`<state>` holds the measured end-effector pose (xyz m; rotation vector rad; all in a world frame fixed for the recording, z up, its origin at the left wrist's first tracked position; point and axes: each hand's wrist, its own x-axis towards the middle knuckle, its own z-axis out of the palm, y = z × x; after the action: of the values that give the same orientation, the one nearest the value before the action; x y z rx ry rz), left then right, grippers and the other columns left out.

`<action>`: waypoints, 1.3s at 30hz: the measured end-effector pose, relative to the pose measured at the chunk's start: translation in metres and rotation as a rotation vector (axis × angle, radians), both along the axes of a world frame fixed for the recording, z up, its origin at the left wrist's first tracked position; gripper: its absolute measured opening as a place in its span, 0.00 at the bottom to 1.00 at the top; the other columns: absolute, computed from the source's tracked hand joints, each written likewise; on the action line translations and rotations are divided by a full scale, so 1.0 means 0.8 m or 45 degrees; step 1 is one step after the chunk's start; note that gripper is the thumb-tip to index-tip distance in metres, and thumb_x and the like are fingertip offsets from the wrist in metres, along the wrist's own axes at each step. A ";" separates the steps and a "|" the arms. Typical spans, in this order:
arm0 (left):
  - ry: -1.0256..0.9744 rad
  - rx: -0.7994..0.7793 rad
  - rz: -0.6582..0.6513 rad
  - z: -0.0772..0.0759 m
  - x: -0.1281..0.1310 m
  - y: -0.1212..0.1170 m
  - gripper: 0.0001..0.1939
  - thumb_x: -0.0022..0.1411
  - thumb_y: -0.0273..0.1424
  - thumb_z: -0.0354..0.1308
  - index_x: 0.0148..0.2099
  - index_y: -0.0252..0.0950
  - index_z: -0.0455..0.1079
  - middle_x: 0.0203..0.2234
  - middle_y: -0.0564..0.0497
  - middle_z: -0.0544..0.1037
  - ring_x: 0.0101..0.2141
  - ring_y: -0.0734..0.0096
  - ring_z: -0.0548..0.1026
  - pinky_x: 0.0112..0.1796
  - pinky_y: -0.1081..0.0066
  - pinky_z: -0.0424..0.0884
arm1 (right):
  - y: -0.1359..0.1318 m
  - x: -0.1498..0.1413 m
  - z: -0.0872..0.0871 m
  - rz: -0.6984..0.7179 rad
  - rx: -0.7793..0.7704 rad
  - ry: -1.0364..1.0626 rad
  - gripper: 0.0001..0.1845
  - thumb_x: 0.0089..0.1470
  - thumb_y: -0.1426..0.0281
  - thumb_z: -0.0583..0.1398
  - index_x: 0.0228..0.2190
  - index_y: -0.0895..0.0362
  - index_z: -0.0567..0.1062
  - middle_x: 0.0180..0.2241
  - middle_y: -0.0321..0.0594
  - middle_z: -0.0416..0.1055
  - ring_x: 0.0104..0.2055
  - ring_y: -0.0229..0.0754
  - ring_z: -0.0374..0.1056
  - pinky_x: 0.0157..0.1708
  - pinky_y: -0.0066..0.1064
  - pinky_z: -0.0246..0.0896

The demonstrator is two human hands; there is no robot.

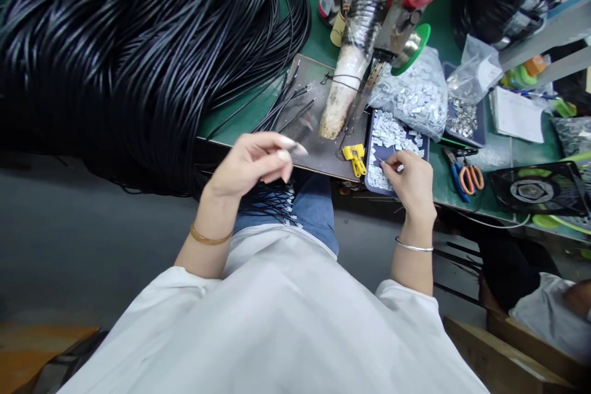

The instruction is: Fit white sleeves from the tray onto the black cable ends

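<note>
My left hand [252,163] is closed in a pinch at the front edge of the grey board [318,154]; what sits between its fingertips, if anything, I cannot make out. My right hand [410,181] pinches a thin needle-like tool [383,162] over a shallow blue tray [386,151]. Many small white pieces [392,130] lie scattered in that tray. Between the hands, a yellow clip-like piece [356,159] rests on the board's corner. Black cables [265,203] with white tabs at their ends lie across my lap.
A big heap of black cable [152,55] fills the left. A wrapped duct hose [344,86] and a green solder spool [412,49] stand behind the board. Rightward are a bag of white pieces [415,89], pliers [456,175], scissors [471,178], a fan [538,189] and another person [549,308].
</note>
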<state>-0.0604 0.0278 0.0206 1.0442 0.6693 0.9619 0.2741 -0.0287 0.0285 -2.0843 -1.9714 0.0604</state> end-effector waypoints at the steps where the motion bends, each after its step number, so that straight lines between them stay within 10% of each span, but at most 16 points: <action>1: 0.008 -0.007 -0.183 0.001 0.008 -0.005 0.17 0.50 0.40 0.72 0.38 0.36 0.77 0.24 0.47 0.79 0.17 0.76 0.68 0.15 0.75 0.55 | 0.002 -0.001 -0.002 -0.021 0.004 -0.054 0.05 0.52 0.71 0.59 0.26 0.54 0.70 0.28 0.39 0.72 0.31 0.41 0.66 0.31 0.33 0.54; 4: -0.026 -0.083 -0.513 0.001 0.039 -0.016 0.15 0.52 0.37 0.71 0.40 0.33 0.78 0.18 0.49 0.76 0.16 0.79 0.64 0.17 0.75 0.55 | 0.006 -0.005 -0.008 -0.110 0.092 -0.107 0.06 0.52 0.73 0.59 0.25 0.54 0.68 0.26 0.37 0.70 0.29 0.41 0.66 0.30 0.33 0.54; 12: -0.022 -0.289 -0.142 -0.015 0.088 -0.030 0.14 0.51 0.36 0.70 0.34 0.32 0.73 0.16 0.53 0.74 0.13 0.86 0.56 0.16 0.77 0.46 | -0.030 -0.095 0.004 -0.138 0.814 0.706 0.04 0.56 0.70 0.64 0.29 0.54 0.73 0.33 0.38 0.76 0.35 0.41 0.75 0.30 0.32 0.69; 22: 0.049 -0.014 -0.092 -0.015 0.086 -0.034 0.15 0.54 0.39 0.69 0.29 0.31 0.75 0.18 0.52 0.75 0.22 0.78 0.71 0.29 0.75 0.69 | -0.017 -0.131 -0.024 0.149 0.242 1.491 0.05 0.55 0.72 0.65 0.34 0.51 0.81 0.40 0.37 0.78 0.43 0.37 0.76 0.42 0.31 0.76; 28: 0.047 0.037 -0.145 -0.017 0.087 -0.034 0.15 0.58 0.39 0.67 0.29 0.32 0.73 0.18 0.53 0.74 0.21 0.80 0.69 0.28 0.77 0.68 | -0.018 -0.133 -0.023 0.154 0.228 1.522 0.03 0.55 0.71 0.65 0.32 0.51 0.80 0.40 0.37 0.78 0.41 0.38 0.76 0.41 0.31 0.76; 39: 0.414 0.458 0.293 -0.032 0.099 -0.047 0.06 0.62 0.30 0.61 0.36 0.32 0.77 0.32 0.48 0.82 0.31 0.74 0.77 0.35 0.76 0.72 | -0.024 -0.141 -0.024 0.123 0.405 1.196 0.03 0.57 0.71 0.64 0.35 0.52 0.79 0.41 0.38 0.78 0.44 0.40 0.76 0.42 0.34 0.76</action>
<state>0.0190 -0.0099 -0.0051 1.4854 0.9199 1.1509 0.1612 -0.0475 0.0094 -1.3595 -1.3666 0.5837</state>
